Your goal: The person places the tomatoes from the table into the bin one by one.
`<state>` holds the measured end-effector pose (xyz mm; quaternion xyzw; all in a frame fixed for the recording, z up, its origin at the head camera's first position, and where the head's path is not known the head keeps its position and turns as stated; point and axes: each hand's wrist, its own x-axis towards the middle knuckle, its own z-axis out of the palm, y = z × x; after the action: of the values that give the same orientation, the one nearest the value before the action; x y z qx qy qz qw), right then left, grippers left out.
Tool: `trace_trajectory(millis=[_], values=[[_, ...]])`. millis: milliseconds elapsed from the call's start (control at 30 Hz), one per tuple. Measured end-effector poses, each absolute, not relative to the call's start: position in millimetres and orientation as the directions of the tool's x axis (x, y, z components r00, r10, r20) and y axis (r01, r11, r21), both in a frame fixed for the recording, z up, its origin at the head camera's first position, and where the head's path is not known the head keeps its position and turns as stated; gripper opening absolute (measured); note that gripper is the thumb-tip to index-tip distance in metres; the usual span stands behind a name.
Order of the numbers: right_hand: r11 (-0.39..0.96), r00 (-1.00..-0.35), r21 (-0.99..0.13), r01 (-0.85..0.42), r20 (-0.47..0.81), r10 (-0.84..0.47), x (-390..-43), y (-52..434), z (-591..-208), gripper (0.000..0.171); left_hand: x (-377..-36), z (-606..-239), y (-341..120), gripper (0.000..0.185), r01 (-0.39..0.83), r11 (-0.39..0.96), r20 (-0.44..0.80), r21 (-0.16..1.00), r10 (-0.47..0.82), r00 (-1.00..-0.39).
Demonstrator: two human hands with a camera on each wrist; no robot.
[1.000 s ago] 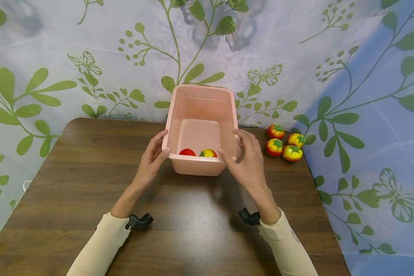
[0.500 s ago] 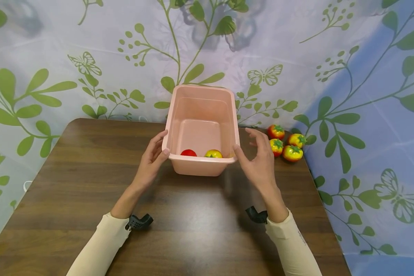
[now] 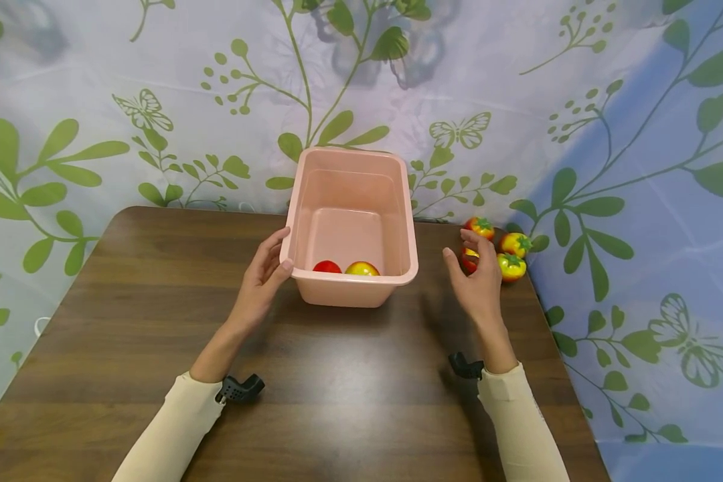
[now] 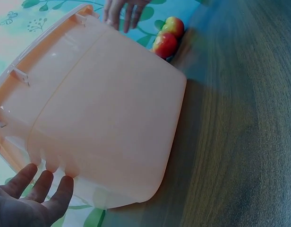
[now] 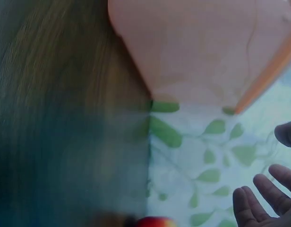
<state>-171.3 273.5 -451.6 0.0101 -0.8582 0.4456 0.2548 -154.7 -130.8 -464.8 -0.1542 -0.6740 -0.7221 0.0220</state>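
A pink plastic basin [image 3: 354, 294] stands at the back of the table, a red fruit [image 3: 327, 266] and a yellow-red one [image 3: 362, 268] inside it. My left hand [image 3: 259, 281] holds the basin's near left corner, thumb at the rim; in the left wrist view its fingertips [image 4: 65, 183] touch the outer wall. My right hand [image 3: 478, 281] is apart from the basin, thumb and fingers spread, over the shiny tomatoes with green star-shaped tops. It partly covers one tomato [image 3: 468, 261]; whether it touches that one I cannot tell. Others lie behind and beside it, including a yellow tomato [image 3: 511, 268].
The brown wooden table [image 3: 337, 388] meets a leaf-patterned cloth [image 3: 205, 134] at the back. A blue-tinted cloth [image 3: 657, 268] with the same print runs along the right edge, close to the tomatoes. A black wrist mount [image 3: 241, 387] sits on each forearm.
My right hand has left the basin's right side and moved right to the tomatoes. The yellow-red fruit in the basin has shifted. My left hand stays at the near left corner.
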Motion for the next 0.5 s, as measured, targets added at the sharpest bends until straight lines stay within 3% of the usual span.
trace_trajectory(millis=[167,500], values=[[0.582,-0.885,-0.797,-0.159,0.377,0.274,-183.7,294.7,-468.1,0.052,-154.3,-464.3,-131.3,0.059,0.239,-0.084,0.25,0.967,0.175,-0.952],[0.633,-0.887,-0.77,-0.072,0.341,0.313,-205.7,324.5,-494.2,0.054,-154.0,-465.7,-131.5,0.06,0.244,-0.094,0.257,0.965,0.177,-0.95]])
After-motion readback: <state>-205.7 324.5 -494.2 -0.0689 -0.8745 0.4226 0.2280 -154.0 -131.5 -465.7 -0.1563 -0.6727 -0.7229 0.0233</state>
